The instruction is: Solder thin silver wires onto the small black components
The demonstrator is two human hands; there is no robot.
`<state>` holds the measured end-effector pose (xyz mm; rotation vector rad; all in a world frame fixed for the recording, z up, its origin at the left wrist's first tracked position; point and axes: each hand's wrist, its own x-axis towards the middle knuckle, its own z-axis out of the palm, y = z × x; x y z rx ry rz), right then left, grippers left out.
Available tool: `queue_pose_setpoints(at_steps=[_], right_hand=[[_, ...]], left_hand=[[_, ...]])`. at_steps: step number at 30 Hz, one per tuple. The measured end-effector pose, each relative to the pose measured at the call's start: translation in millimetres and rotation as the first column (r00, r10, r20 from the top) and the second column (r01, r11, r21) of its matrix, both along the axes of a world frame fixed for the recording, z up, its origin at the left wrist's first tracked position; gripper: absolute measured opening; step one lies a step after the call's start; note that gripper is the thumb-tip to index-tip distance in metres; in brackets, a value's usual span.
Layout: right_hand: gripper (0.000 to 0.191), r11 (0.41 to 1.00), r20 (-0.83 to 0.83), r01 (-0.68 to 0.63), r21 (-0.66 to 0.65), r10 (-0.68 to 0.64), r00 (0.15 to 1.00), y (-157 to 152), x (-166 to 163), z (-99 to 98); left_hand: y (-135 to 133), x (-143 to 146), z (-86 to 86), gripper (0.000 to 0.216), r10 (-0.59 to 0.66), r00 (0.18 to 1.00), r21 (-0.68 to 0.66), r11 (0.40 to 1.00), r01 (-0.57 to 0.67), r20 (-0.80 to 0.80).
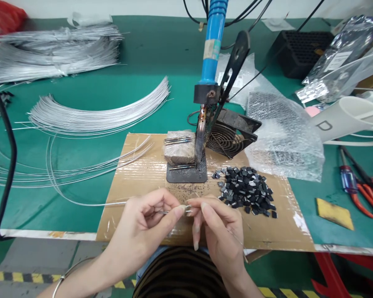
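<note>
My left hand (157, 221) is closed in a pinch on a thin white wire (90, 204), which curves in from the left. My right hand (219, 223) pinches close beside it, the fingertips of both hands almost meeting. Between them shows a tiny shiny tip; what the right fingers grip is too small to name. A thin strand runs along the right palm. Just beyond the hands, a blue-handled soldering iron (211, 45) points down over a dark metal plate (186, 177). To the right of my hands lies a heap of small black square pieces (247, 188).
Cardboard (136, 165) covers the work area. A bundle of white wires (96, 114) lies back left. Behind the iron stands a small fan (231, 134) near bubble wrap (279, 136). A yellow sponge (335, 213) and red-handled pliers (368, 200) lie right.
</note>
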<state>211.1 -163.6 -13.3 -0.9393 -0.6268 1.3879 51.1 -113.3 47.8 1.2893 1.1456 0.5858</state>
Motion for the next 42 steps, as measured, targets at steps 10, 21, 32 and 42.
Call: queue_pose_setpoints(at_steps=[10, 21, 32, 42], right_hand=[[0.022, 1.0, -0.007, -0.016, 0.01, 0.016, 1.0, -1, 1, -1.8], [0.01, 0.997, -0.038, -0.057, -0.054, 0.055, 0.998, -2, -2, 0.2], [0.007, 0.996, -0.093, -0.037, -0.083, 0.029, 0.995, -1, -4, 3.2], [0.008, 0.996, -0.066, -0.038, -0.083, 0.033, 0.997, -2, -2, 1.4]], left_hand=[[5, 4, 2.6, 0.02, 0.028, 1.0, 0.073, 0.997, -0.027, -0.009], [4, 6, 0.2, 0.014, 0.075, 0.996, 0.261, 0.964, -0.057, -0.058], [-3, 0, -5.5, 0.02, 0.05, 0.978, 0.38, 0.924, 0.033, -0.204], [-6, -1, -10.2, 0.014, 0.064, 0.958, 0.524, 0.846, 0.097, -0.281]])
